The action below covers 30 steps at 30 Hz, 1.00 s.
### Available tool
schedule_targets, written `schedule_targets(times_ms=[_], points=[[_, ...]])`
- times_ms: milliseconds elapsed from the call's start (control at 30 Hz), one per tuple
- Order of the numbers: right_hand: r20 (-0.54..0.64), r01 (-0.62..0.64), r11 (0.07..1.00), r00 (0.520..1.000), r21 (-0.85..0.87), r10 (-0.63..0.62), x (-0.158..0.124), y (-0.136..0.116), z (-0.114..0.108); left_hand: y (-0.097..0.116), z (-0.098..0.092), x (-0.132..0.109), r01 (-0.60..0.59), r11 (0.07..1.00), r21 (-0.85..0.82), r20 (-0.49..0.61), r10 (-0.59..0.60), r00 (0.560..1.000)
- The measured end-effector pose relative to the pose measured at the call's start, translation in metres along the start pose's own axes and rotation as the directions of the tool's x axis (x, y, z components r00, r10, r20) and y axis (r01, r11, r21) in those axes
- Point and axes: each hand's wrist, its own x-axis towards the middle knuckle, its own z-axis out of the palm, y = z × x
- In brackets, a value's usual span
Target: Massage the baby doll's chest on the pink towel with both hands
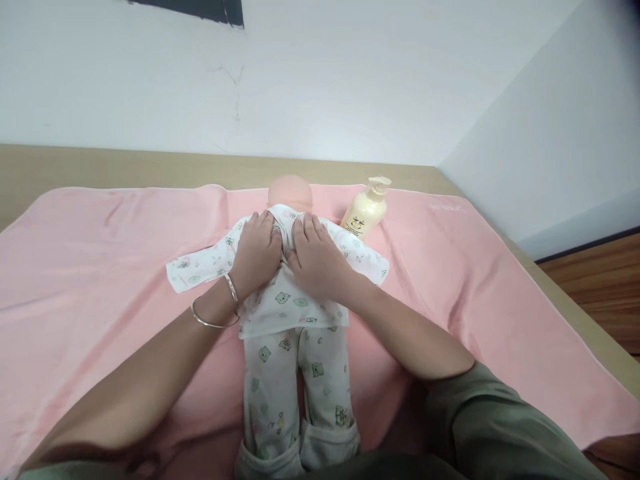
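Note:
A baby doll (pixel 291 192) lies stretched out in front of me, dressed in a white printed top (pixel 287 313) and matching pants (pixel 273 380) with cuffed legs. Its smooth, pale head points toward the wall; no face shows from here. On the upper part of the top rests my left hand (pixel 257 250), its fingers stretched flat and a silver bangle on the wrist. My right hand (pixel 320 257) lies flat beside it, fingers extended toward the doll's neck. Between my thumbs the fabric is bunched. Both sleeves of the top spread outward, away from the body.
A pale yellow pump bottle (pixel 365 210) leans or lies near the doll's right-hand sleeve. Beneath everything is a creased pink cloth (pixel 125 267) over a light wooden table (pixel 75 163). A white wall (pixel 325 87) stands behind, with a dark panel (pixel 210 8) at the top.

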Motion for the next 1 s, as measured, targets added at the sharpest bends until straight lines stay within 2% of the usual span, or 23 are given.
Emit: schedule_targets(times_ms=[133, 300, 400, 567, 667, 833, 1000], points=[[0.009, -0.036, 0.995, 0.999, 0.097, 0.035, 0.017, 0.013, -0.001, 0.015, 0.003, -0.015, 0.003, 0.999, 0.050, 0.010, -0.003, 1.000], [-0.004, -0.134, 0.983, 0.991, 0.126, 0.135, 0.033, 0.026, -0.003, 0.035, -0.010, -0.030, -0.075, 0.996, 0.041, 0.129, 0.069, 0.989], [-0.008, -0.115, 0.992, 0.993, 0.048, 0.115, 0.030, 0.023, -0.002, 0.029, -0.012, -0.025, -0.049, 0.999, -0.019, 0.155, 0.051, 0.987], [-0.062, -0.024, 0.997, 0.998, -0.070, 0.020, 0.007, 0.003, 0.003, 0.004, 0.000, -0.004, -0.007, 0.998, -0.059, 0.039, 0.009, 0.999], [-0.081, 0.013, 0.996, 0.997, -0.089, -0.020, -0.005, -0.006, 0.007, 0.001, 0.004, 0.000, 0.062, 0.996, -0.066, -0.003, -0.062, 0.998], [-0.052, -0.003, 0.999, 0.999, 0.036, 0.005, 0.003, 0.000, 0.006, 0.007, 0.008, -0.004, 0.144, 0.984, -0.106, -0.043, -0.150, 0.988], [-0.069, -0.112, 0.981, 0.990, 0.156, 0.124, 0.026, 0.018, 0.006, 0.001, 0.015, -0.005, 0.177, 0.975, -0.132, -0.024, -0.182, 0.983]])
